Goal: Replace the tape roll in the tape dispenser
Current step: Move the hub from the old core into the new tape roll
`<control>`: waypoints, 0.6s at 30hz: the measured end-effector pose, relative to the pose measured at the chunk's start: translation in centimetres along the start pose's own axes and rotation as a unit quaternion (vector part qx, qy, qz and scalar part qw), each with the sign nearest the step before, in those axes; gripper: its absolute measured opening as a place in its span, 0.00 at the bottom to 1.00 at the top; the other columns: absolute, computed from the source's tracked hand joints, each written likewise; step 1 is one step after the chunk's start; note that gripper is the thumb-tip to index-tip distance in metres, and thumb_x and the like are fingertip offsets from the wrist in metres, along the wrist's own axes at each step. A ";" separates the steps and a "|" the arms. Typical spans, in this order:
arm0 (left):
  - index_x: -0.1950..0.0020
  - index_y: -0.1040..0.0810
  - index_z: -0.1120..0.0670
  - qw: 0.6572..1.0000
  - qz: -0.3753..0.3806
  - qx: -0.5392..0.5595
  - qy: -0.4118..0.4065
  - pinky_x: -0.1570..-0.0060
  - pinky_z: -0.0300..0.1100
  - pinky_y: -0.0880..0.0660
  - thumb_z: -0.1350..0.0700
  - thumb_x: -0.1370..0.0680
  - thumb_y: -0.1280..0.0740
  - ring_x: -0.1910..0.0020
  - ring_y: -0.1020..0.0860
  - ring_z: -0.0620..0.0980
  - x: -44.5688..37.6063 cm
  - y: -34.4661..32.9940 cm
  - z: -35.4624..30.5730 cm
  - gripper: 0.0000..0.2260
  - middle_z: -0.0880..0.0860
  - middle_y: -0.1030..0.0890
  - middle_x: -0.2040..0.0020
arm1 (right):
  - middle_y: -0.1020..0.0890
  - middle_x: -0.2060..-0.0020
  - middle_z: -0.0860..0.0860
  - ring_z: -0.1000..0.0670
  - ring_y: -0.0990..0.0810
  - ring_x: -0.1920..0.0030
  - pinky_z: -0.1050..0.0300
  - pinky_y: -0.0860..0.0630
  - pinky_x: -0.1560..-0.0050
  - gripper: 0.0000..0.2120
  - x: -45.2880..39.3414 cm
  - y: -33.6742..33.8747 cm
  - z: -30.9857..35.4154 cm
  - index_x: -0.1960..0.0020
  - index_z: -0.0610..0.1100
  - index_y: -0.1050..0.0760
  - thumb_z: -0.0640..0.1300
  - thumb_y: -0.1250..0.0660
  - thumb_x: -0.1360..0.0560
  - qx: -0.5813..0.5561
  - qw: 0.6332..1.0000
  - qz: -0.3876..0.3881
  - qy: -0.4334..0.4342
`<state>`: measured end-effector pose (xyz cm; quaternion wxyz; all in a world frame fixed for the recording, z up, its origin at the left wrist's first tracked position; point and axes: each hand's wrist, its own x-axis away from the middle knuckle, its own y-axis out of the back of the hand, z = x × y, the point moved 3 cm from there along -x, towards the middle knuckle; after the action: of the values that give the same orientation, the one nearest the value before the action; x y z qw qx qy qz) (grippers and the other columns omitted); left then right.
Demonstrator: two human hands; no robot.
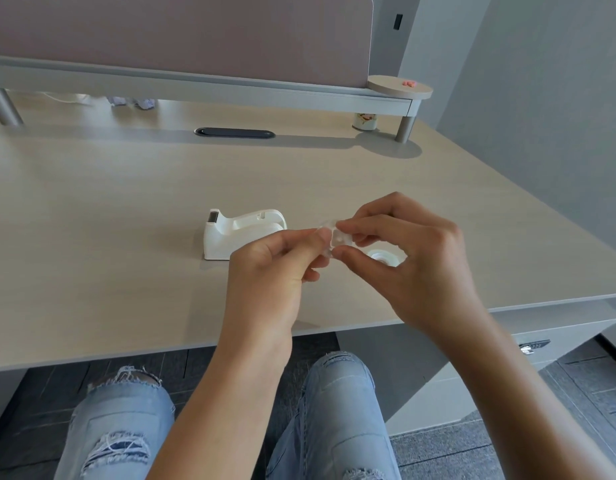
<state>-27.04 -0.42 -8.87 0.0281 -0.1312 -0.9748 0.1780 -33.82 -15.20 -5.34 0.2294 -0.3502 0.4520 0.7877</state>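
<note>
A white tape dispenser (242, 232) stands on the desk, cutter end to the left, its roll cradle looking empty. Just above the desk to its right, my left hand (275, 271) and my right hand (403, 258) both pinch a small clear plastic piece (336, 237), which looks like a roll core or hub. A clear tape roll (384, 256) lies flat on the desk behind my right hand, partly hidden by its fingers.
The beige desk (126, 237) has a raised shelf (230, 88) along the back, a dark cable slot (234, 132) and a small patterned cup (364, 122) by the shelf leg. The desk's front edge runs close to my wrists. My knees sit below it.
</note>
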 end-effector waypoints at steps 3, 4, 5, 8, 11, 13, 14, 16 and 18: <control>0.63 0.13 0.56 1.000 0.001 0.002 0.005 0.58 0.44 0.27 0.58 0.25 0.24 0.63 0.20 0.50 0.0 0.2 0.3 0.06 0.53 0.15 0.65 | 0.15 0.55 0.46 0.51 0.16 0.60 0.62 0.21 0.55 0.10 0.3 -0.2 -0.2 0.48 0.39 0.12 0.42 0.20 0.27 0.003 1.000 0.005 0.003; 0.63 0.13 0.55 1.000 0.002 0.001 0.006 0.58 0.44 0.27 0.58 0.26 0.24 0.63 0.21 0.50 -0.1 0.3 0.5 0.07 0.53 0.16 0.65 | 0.15 0.55 0.46 0.51 0.16 0.61 0.62 0.21 0.55 0.09 0.4 -0.3 -0.2 0.48 0.39 0.12 0.41 0.20 0.27 0.006 1.000 0.005 0.003; 0.64 0.13 0.55 1.000 0.004 -0.002 0.007 0.58 0.44 0.28 0.58 0.26 0.24 0.63 0.23 0.50 -0.1 0.4 0.5 0.07 0.53 0.16 0.65 | 0.15 0.54 0.45 0.51 0.16 0.61 0.62 0.21 0.55 0.09 0.6 -0.3 -0.2 0.48 0.39 0.12 0.41 0.20 0.27 0.009 1.000 0.005 0.005; 0.63 0.13 0.56 1.000 0.011 -0.010 0.011 0.58 0.44 0.30 0.56 0.26 0.24 0.65 0.25 0.48 -0.1 0.3 0.9 0.06 0.50 0.18 0.68 | 0.15 0.54 0.45 0.49 0.15 0.61 0.62 0.21 0.55 0.09 0.9 -0.3 -0.4 0.48 0.38 0.12 0.42 0.21 0.26 0.010 1.000 0.002 0.010; 0.64 0.14 0.55 1.000 0.013 -0.011 0.022 0.59 0.44 0.31 0.54 0.29 0.23 0.66 0.27 0.47 -0.1 0.2 1.1 0.07 0.49 0.21 0.71 | 0.15 0.54 0.45 0.50 0.15 0.61 0.63 0.21 0.55 0.09 1.3 -0.2 -0.4 0.48 0.38 0.12 0.42 0.22 0.25 0.007 1.000 -0.001 0.008; 0.66 0.14 0.54 1.000 0.014 -0.012 0.025 0.59 0.44 0.32 0.52 0.31 0.24 0.66 0.27 0.48 -0.1 0.1 1.3 0.07 0.49 0.22 0.72 | 0.15 0.54 0.45 0.49 0.15 0.60 0.61 0.21 0.55 0.09 1.5 -0.2 -0.5 0.48 0.38 0.13 0.41 0.22 0.25 0.005 1.000 -0.001 0.008; 0.66 0.14 0.54 0.999 0.014 -0.014 0.026 0.59 0.44 0.32 0.51 0.31 0.24 0.66 0.27 0.48 -0.1 0.1 1.4 0.07 0.49 0.22 0.72 | 0.15 0.53 0.45 0.49 0.15 0.60 0.59 0.20 0.55 0.08 1.6 -0.2 -0.5 0.48 0.38 0.13 0.41 0.22 0.25 0.004 1.000 -0.002 0.008; 0.67 0.14 0.54 0.999 0.015 -0.016 0.028 0.59 0.45 0.32 0.51 0.31 0.24 0.66 0.28 0.49 -0.1 0.0 1.6 0.08 0.49 0.23 0.72 | 0.15 0.53 0.45 0.49 0.15 0.59 0.57 0.19 0.54 0.08 1.8 -0.2 -0.7 0.48 0.37 0.13 0.41 0.22 0.24 0.000 1.000 -0.005 0.006; 0.66 0.13 0.54 0.999 0.015 -0.012 0.028 0.60 0.45 0.33 0.51 0.32 0.24 0.67 0.28 0.49 -0.1 -0.1 1.6 0.07 0.49 0.23 0.72 | 0.15 0.53 0.44 0.49 0.14 0.59 0.57 0.18 0.53 0.08 2.1 -0.2 -0.8 0.47 0.35 0.14 0.39 0.23 0.24 -0.012 1.000 -0.006 0.001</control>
<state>-27.08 -1.07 -10.36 0.0515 -0.1510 -0.9736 0.1633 -34.78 -15.70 -7.34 0.2295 -0.3567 0.4409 0.7910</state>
